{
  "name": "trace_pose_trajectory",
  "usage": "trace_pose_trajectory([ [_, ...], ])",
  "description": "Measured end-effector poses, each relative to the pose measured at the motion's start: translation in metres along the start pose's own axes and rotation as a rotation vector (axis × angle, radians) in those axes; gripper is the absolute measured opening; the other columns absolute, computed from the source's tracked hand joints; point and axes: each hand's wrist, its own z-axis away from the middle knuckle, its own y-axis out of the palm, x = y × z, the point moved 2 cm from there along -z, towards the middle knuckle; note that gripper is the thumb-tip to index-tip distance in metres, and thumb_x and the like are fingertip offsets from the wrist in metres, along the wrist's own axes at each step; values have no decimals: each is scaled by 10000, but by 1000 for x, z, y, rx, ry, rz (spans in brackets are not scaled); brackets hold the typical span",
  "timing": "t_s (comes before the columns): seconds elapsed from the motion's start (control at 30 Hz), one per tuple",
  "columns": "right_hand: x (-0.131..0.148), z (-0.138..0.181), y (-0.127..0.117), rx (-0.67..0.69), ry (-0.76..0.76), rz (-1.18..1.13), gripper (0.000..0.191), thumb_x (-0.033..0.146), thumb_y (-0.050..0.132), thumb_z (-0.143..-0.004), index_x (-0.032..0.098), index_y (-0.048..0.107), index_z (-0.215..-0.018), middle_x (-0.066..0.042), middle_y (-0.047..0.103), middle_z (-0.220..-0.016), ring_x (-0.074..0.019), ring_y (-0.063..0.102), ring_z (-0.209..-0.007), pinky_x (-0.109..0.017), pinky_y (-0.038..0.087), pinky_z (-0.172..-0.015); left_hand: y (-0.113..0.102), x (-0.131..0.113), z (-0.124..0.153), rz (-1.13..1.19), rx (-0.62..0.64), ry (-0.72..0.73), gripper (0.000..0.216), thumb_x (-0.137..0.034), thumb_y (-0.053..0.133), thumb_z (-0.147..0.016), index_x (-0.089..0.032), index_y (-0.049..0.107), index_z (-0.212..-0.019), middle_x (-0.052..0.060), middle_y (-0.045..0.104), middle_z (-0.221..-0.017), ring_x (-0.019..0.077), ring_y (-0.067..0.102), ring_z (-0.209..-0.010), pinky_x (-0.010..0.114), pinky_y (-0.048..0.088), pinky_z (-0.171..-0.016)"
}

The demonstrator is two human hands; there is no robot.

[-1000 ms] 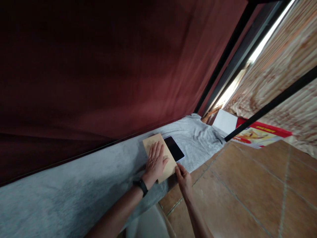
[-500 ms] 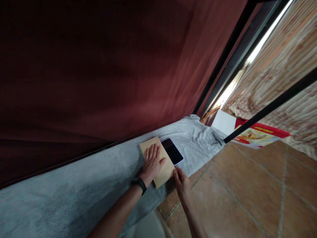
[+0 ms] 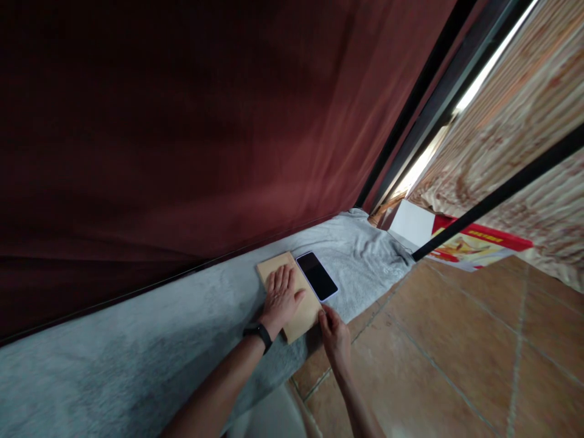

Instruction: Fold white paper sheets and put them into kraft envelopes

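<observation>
A flat tan kraft-paper rectangle, a notebook or an envelope, I cannot tell which, lies at a slant on the grey cloth. My left hand rests flat on top of it, fingers stretched out, with a black band on the wrist. At its lower right corner my right hand is closed, thumb and fingertips pinching the edge. Against the tan rectangle's right side lies a phone with a dark screen and a pale lilac rim. Neither hand touches the phone.
The grey cloth covers a narrow ledge below a dark red curtain. A black pole slants down to the ledge's right end. Beyond it a red and white box stands on the brown tiled floor.
Almost nothing differs. Both hands keep their places on the tan rectangle, and the view has shifted very slightly.
</observation>
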Motion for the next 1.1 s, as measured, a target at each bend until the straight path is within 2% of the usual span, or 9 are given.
trace_pose_trajectory([
  [0.3,-2,0,1,22,-7,45,412,443,435,-976,254,715,-1211,-55,779,-1095,-236,734,-993,-306,542,-860,-3,-2,-1,-9,33,-5,665,-448,494,-973,-56,429,-1506,224,412,-1575,349,337,-1495,531,222,-1235],
  [0.5,-2,0,1,27,-3,74,412,443,428,-979,253,712,-1209,-58,780,-1085,-238,732,-987,-312,535,-869,-13,-5,0,29,20,17,625,-424,527,-965,-88,456,-1487,208,391,-1593,364,340,-1490,562,253,-1223],
  [0.6,-2,0,1,33,7,68,421,454,422,-982,253,712,-1211,-59,777,-1100,-239,730,-990,-316,533,-871,-21,-7,21,63,-33,50,612,-395,526,-974,-126,421,-1513,179,346,-1625,352,291,-1516,563,253,-1230],
  [0.73,-1,1,0,35,12,37,434,469,419,-982,241,712,-1208,-62,770,-1133,-238,724,-1021,-319,527,-899,-28,-9,76,96,-107,60,639,-355,468,-1007,-145,282,-1581,173,252,-1665,313,214,-1548,539,312,-1211],
  [0.87,0,2,-2,46,21,17,458,490,417,-978,231,713,-1213,-65,780,-1098,-241,729,-1012,-320,536,-893,-26,-15,129,65,-49,178,648,-320,497,-989,-211,286,-1591,116,292,-1661,294,248,-1539,511,328,-1208],
  [0.97,0,3,-4,59,32,17,473,503,414,-977,226,708,-1224,-70,784,-1080,-249,735,-995,-327,546,-860,-24,-19,147,38,0,214,674,-352,541,-966,-235,309,-1587,93,305,-1657,293,260,-1536,497,329,-1210],
  [1.1,0,3,-5,68,28,31,478,506,413,-977,223,708,-1225,-75,781,-1090,-255,735,-1007,-330,551,-852,-23,-24,151,46,25,191,704,-339,553,-957,-226,281,-1597,90,308,-1655,290,260,-1536,505,326,-1217],
])
